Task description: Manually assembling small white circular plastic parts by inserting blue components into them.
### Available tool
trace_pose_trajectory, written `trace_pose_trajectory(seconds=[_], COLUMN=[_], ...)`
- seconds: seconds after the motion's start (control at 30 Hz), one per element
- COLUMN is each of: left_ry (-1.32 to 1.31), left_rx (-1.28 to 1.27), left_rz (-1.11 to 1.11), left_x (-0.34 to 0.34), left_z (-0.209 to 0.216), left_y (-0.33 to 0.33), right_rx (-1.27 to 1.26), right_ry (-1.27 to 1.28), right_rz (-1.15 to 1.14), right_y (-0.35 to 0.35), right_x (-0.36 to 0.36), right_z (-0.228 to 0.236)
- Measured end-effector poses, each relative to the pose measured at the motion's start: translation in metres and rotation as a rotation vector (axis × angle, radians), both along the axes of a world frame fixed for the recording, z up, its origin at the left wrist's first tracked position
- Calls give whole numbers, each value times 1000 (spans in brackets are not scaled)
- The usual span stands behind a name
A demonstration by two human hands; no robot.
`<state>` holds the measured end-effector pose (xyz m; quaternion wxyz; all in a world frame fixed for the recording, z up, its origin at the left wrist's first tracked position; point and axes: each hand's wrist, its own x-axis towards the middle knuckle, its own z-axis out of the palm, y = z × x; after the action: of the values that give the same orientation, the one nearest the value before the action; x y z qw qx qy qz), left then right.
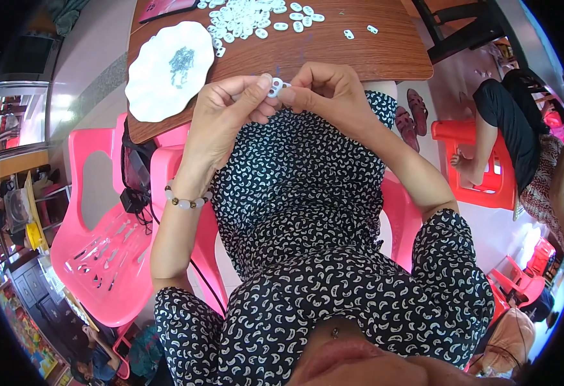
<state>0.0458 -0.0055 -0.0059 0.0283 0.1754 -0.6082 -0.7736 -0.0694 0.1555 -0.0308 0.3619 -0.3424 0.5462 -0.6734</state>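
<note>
Over the near edge of the table, my left hand [234, 103] pinches a small white oval plastic piece with two holes [276, 87] between thumb and fingers. My right hand [333, 93] is closed too, its thumb and forefinger pressed against the right side of the same piece. Whether a smaller part sits between the right fingertips is too small to tell. Left of the hands lies a white wavy-rimmed plate [147, 83], with many tiny silvery metal bits [181, 63] heaped in its middle. Beyond the hands, a loose pile of similar white pieces [240, 18] covers the tabletop.
The brown wooden table [378, 58] ends just before my lap. Two stray white pieces [349, 35] lie farther right. A pink item [166, 8] rests at the far left corner. A pink plastic chair [111, 257] stands at my left; a person sits near a red stool [481, 167] at right.
</note>
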Motion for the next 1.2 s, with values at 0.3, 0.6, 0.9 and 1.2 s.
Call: trace_pose_trajectory(seconds=[0.3, 0.6, 0.9, 1.2], left_ry=[18, 51, -6, 0], left_rx=[-82, -204, -93, 58], left_rz=[43, 70, -29, -53], left_x=[0, 3, 6, 10], left_z=[-2, 3, 3, -3], left_y=[5, 8, 1, 3], right_rx=[26, 13, -91, -125], right_ry=[138, 151, 399, 560], right_rz=[-30, -108, -146, -59], right_y=[0, -3, -6, -7], right_x=[1, 7, 5, 2], right_z=[-5, -8, -7, -13])
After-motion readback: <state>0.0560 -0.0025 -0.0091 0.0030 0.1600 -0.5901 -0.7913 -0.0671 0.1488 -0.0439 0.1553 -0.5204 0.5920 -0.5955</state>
